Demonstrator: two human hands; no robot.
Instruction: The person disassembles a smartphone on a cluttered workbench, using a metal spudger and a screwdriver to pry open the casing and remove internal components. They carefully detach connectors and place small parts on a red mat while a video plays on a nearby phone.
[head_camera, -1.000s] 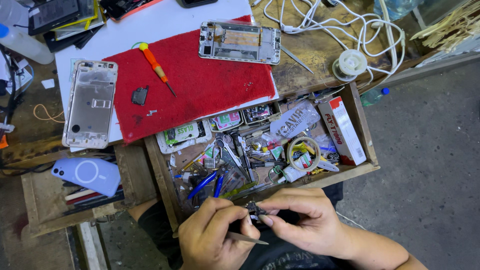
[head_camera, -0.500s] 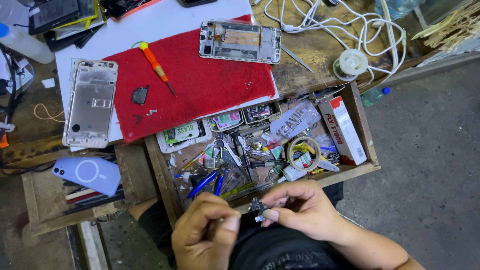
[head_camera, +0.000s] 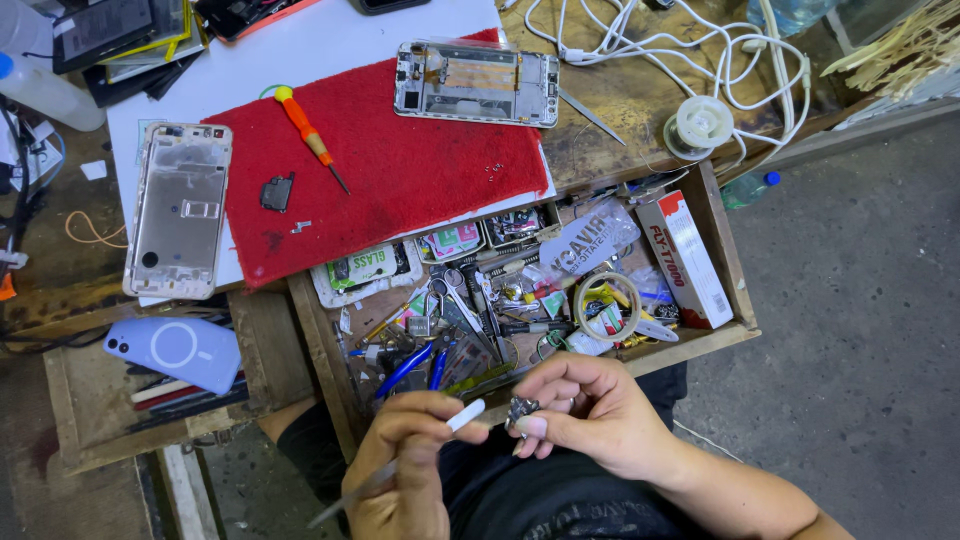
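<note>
My left hand (head_camera: 405, 470) grips a thin white tool (head_camera: 462, 417), its tip pointing at a small dark phone part (head_camera: 521, 411). That part is pinched between the fingertips of my right hand (head_camera: 590, 410). Both hands are held over my lap, just below an open wooden drawer (head_camera: 320, 350) full of tools. On the bench above lies a red mat (head_camera: 400, 180) with an opened phone body (head_camera: 476, 83), an orange screwdriver (head_camera: 305, 135) and a small black part (head_camera: 276, 192).
A silver phone frame (head_camera: 180, 208) lies left of the mat. A lilac phone case (head_camera: 175, 350) rests on a lower shelf. White cables (head_camera: 670, 45) and a solder spool (head_camera: 700, 124) sit at the top right. In the drawer lie scissors, tape and a red-and-white box (head_camera: 685, 258).
My hands have shifted slightly right. The left hand has turned so the white tool's tip now shows, pointing at the small part held by my right fingers.
</note>
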